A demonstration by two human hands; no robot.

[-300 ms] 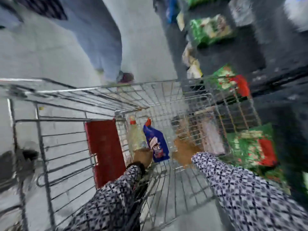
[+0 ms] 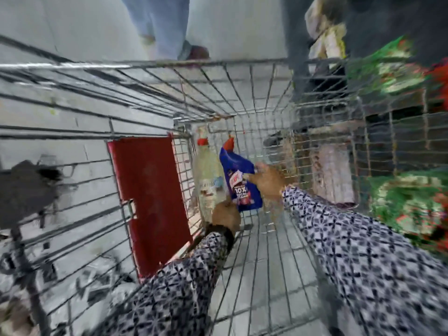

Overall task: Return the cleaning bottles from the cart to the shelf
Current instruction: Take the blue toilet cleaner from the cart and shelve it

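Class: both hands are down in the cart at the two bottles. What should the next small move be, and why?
Probably close the right hand around the blue bottle and lift it: its fingers already touch the bottle's side. The left hand sits at the base of the pale bottle, whose grip is unclear.

shelf goods [image 2: 400,73] blurred, perhaps packets

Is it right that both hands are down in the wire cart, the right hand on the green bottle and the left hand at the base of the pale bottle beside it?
Not quite. In the head view the bottle under the right hand is blue with a red cap, not green. The rest holds: both hands are inside the wire cart, and the left hand is at the base of the pale bottle beside it.
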